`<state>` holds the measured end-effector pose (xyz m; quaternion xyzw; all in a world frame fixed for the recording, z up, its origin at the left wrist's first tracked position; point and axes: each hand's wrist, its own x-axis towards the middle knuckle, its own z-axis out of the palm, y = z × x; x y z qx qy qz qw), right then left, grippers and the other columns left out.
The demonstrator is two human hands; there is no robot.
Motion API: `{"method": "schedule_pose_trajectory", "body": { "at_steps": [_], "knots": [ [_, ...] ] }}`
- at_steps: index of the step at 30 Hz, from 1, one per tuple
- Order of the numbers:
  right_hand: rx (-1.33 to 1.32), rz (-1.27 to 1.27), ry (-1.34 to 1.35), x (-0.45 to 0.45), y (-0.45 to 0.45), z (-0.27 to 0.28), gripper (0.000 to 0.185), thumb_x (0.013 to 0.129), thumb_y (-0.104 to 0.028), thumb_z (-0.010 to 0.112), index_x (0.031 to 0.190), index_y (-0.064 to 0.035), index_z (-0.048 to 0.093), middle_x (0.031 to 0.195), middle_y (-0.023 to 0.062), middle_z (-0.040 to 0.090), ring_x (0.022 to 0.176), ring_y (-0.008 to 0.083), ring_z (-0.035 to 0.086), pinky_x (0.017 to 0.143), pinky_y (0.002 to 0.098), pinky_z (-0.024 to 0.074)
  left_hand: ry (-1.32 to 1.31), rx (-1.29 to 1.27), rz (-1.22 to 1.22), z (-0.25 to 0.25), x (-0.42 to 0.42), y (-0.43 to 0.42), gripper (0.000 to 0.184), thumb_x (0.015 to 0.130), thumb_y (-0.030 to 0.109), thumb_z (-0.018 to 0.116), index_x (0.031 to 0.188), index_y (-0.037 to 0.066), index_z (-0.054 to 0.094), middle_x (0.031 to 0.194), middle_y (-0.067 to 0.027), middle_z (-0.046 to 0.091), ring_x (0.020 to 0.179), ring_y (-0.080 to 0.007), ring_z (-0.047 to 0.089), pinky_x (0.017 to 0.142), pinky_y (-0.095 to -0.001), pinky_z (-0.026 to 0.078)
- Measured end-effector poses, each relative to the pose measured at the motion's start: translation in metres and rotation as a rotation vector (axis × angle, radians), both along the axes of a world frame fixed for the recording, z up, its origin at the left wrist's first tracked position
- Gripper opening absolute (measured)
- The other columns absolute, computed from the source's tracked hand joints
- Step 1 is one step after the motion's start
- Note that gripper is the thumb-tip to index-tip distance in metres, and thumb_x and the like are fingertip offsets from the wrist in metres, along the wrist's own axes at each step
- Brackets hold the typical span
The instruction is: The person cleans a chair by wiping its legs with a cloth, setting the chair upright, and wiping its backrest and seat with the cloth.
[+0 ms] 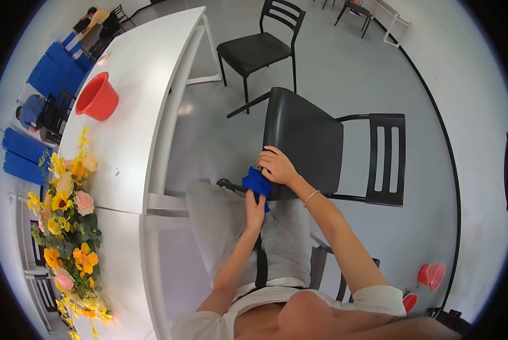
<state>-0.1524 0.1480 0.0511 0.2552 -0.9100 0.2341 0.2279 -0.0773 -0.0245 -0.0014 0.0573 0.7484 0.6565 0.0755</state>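
Grips a blue cloth [256, 182] in the left hand [255, 208], curled nearly closed, against a leg [231, 185] of the tilted black chair [305, 141]. Rests the right hand [277, 165], bent and partly closed, over that chair's seat edge just beside the cloth; cannot tell whether also pinching it. Has, left of the tilted chair, a white table [135, 141] bearing a red bucket [98, 97] and flowers [61, 201]; beyond it, an upright chair [259, 52].
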Motion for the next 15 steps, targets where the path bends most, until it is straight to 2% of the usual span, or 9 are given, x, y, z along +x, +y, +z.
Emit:
{"method": "schedule_pose_trajectory", "body": {
  "at_steps": [1,2,4,5,6,8,9,11,15],
  "knots": [
    [-0.002,0.001,0.002,0.001,0.000,-0.001,0.011,0.076,-0.012,0.058,0.083,-0.0079,0.064,0.089,0.0065,0.064,0.098,0.0197,0.060,0.108,0.0413,0.0371,0.154,-0.122,0.034,-0.002,0.001,0.007,0.045,0.092,0.013,0.057,0.132,-0.002,0.041,0.119,-0.0216,0.052,0.108,-0.0373,0.053,0.098,-0.0406,0.039],
    [-0.003,-0.001,0.001,0.000,0.006,0.003,0.011,0.076,-0.012,0.058,0.083,-0.0079,0.064,0.089,0.0065,0.064,0.098,0.0197,0.060,0.108,0.0413,0.0371,0.153,-0.123,0.031,0.001,0.003,0.019,0.045,0.092,0.013,0.057,0.132,-0.002,0.041,0.119,-0.0216,0.052,0.108,-0.0373,0.053,0.098,-0.0406,0.039],
    [-0.030,-0.002,0.011,0.000,0.005,-0.001,0.017,0.077,-0.010,0.058,0.093,-0.0068,0.064,0.093,0.0072,0.065,0.100,0.0210,0.060,0.108,0.0411,0.0369,0.120,-0.165,0.024,0.006,-0.002,0.028,0.045,0.092,0.014,0.057,0.130,-0.003,0.041,0.120,-0.0257,0.052,0.108,-0.0422,0.053,0.097,-0.0443,0.038],
    [-0.032,-0.015,0.020,-0.001,0.006,-0.002,0.017,0.077,-0.010,0.058,0.093,-0.0068,0.064,0.093,0.0072,0.065,0.100,0.0210,0.060,0.108,0.0411,0.0369,0.133,-0.180,0.010,0.006,-0.006,0.030,0.043,0.092,0.019,0.058,0.125,-0.005,0.043,0.116,-0.0284,0.055,0.106,-0.0452,0.053,0.093,-0.0471,0.039],
    [-0.044,-0.025,0.002,-0.001,0.007,-0.003,0.020,0.078,-0.008,0.058,0.097,-0.0061,0.063,0.096,0.0075,0.066,0.101,0.0227,0.060,0.108,0.0412,0.0376,0.146,-0.181,-0.008,0.005,-0.011,0.030,0.043,0.092,0.019,0.058,0.125,-0.005,0.043,0.116,-0.0284,0.055,0.106,-0.0452,0.053,0.093,-0.0471,0.039],
    [-0.063,-0.068,-0.009,-0.001,0.010,-0.006,0.023,0.079,-0.006,0.058,0.102,-0.0054,0.063,0.098,0.0079,0.066,0.102,0.0243,0.060,0.107,0.0414,0.0383,0.212,-0.435,-0.069,0.004,-0.020,0.027,0.040,0.093,0.023,0.057,0.119,-0.005,0.045,0.107,-0.0280,0.060,0.102,-0.0451,0.055,0.089,-0.0480,0.040],
    [-0.111,-0.056,-0.001,0.000,0.010,-0.007,0.026,0.080,-0.005,0.057,0.105,-0.0048,0.061,0.102,0.0090,0.066,0.104,0.0258,0.060,0.106,0.0417,0.0393,0.219,-0.437,-0.098,0.003,-0.022,0.025,0.040,0.093,0.023,0.057,0.119,-0.005,0.045,0.107,-0.0280,0.060,0.102,-0.0451,0.055,0.089,-0.0480,0.040],
    [-0.150,-0.078,0.018,0.005,0.010,-0.009,0.028,0.081,-0.004,0.057,0.108,-0.0041,0.060,0.107,0.0101,0.066,0.107,0.0272,0.059,0.105,0.0420,0.0402,0.155,-0.554,-0.155,0.004,-0.030,0.026,0.038,0.095,0.027,0.052,0.114,-0.005,0.047,0.100,-0.0276,0.063,0.097,-0.0459,0.057,0.083,-0.0505,0.042],
    [-0.241,-0.154,0.083,0.023,0.025,0.006,0.031,0.082,-0.003,0.056,0.113,-0.0034,0.060,0.118,0.0129,0.062,0.113,0.0294,0.057,0.104,0.0431,0.0417,0.081,-0.537,-0.140,0.002,-0.024,0.030,0.037,0.098,0.028,0.047,0.114,-0.005,0.046,0.097,-0.0285,0.063,0.093,-0.0473,0.058,0.080,-0.0524,0.042]
  ]
}}
